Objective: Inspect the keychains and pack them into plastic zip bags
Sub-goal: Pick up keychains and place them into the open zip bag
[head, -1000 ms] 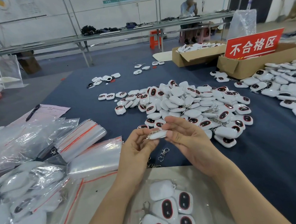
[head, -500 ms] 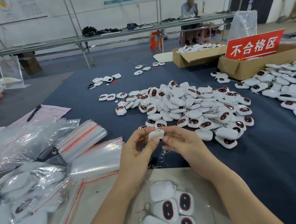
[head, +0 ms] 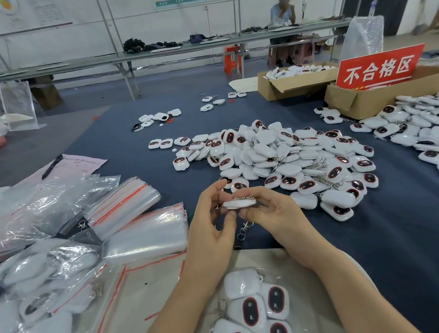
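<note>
Nearest me, a zip bag [head: 165, 287] of packed keychains [head: 249, 311] is cut off at the bottom. Just past it, my left hand [head: 208, 229] and right hand [head: 276, 214] each have a grip clamped on one keychain [head: 239, 203], edge-on, face hidden. Loose pile [head: 279, 158] farther back on the worktop [head: 406, 228].

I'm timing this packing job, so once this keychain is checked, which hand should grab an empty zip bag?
Probably left. The stack of empty zip bags lies beside the left hand, while the right hand, also holding the keychain, would have to cross over.
</note>
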`<action>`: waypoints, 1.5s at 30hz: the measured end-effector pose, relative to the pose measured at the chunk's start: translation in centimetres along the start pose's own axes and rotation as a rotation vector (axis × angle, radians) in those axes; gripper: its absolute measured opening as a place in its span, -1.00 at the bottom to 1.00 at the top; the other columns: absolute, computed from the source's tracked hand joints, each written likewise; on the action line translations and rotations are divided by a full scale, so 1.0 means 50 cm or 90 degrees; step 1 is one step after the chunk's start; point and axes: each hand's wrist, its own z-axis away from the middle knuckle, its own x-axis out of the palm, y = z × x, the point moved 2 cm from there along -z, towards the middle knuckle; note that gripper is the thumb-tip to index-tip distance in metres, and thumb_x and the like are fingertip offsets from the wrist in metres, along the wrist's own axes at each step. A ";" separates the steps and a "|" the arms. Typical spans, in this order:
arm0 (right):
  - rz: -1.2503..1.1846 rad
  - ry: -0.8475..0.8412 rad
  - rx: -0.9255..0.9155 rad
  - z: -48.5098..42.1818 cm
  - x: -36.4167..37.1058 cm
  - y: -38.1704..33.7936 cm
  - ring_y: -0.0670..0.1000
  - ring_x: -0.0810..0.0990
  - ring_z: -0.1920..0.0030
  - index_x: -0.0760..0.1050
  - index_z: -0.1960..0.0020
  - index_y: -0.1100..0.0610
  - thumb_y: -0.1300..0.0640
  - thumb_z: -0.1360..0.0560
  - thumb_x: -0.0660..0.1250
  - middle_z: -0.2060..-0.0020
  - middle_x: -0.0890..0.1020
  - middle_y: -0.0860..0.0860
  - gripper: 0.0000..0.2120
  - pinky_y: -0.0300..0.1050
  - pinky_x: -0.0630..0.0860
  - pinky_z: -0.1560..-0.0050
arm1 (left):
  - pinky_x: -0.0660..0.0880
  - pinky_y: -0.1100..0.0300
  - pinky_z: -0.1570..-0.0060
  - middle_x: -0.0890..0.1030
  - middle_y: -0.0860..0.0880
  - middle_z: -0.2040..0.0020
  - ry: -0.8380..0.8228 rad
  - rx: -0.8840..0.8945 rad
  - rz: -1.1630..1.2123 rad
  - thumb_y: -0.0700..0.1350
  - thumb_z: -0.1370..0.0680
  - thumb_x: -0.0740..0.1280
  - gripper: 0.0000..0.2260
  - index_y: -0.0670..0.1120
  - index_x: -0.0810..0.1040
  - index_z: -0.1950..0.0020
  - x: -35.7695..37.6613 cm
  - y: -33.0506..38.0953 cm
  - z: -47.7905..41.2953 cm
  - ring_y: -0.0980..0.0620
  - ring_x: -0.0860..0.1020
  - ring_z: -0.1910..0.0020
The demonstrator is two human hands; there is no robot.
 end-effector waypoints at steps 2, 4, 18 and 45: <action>-0.004 -0.001 -0.001 0.000 -0.001 0.000 -0.04 0.66 -0.17 0.62 -0.18 0.08 0.37 -0.55 0.37 -0.09 0.72 -0.01 -0.72 -0.20 0.55 -0.21 | 0.48 0.30 -0.23 0.57 0.20 -0.17 0.003 -0.002 0.003 -0.38 -0.58 0.31 -0.53 0.06 0.44 -0.39 0.000 0.000 0.000 0.12 0.55 -0.26; -0.006 -0.001 0.000 -0.001 -0.001 -0.001 -0.03 0.66 -0.17 0.62 -0.18 0.06 0.35 -0.56 0.37 -0.09 0.72 -0.01 -0.72 -0.19 0.55 -0.22 | 0.48 0.35 -0.20 0.58 0.19 -0.16 0.007 -0.004 0.005 -0.37 -0.59 0.31 -0.54 0.06 0.45 -0.38 -0.002 0.000 0.000 0.13 0.56 -0.24; -0.048 -0.003 0.080 -0.002 0.006 0.001 0.05 0.74 0.09 0.69 0.03 0.11 -0.05 -0.55 0.31 0.13 0.75 0.14 -0.73 -0.23 0.62 0.10 | 0.53 0.34 0.18 0.71 0.04 0.13 0.060 -0.142 0.079 -0.23 -0.66 0.26 -0.77 0.03 0.68 -0.05 -0.013 0.005 -0.009 0.16 0.58 0.23; 0.158 0.078 0.026 0.037 0.024 -0.047 -0.31 0.62 -0.04 0.51 -0.21 -0.14 0.02 -0.64 0.27 0.04 0.72 -0.21 -0.83 -0.53 0.43 -0.02 | 0.55 0.30 0.25 0.71 0.02 0.14 0.168 -0.272 0.248 -0.29 -0.58 0.38 -0.78 -0.02 0.64 -0.14 -0.153 0.041 0.050 0.15 0.61 0.30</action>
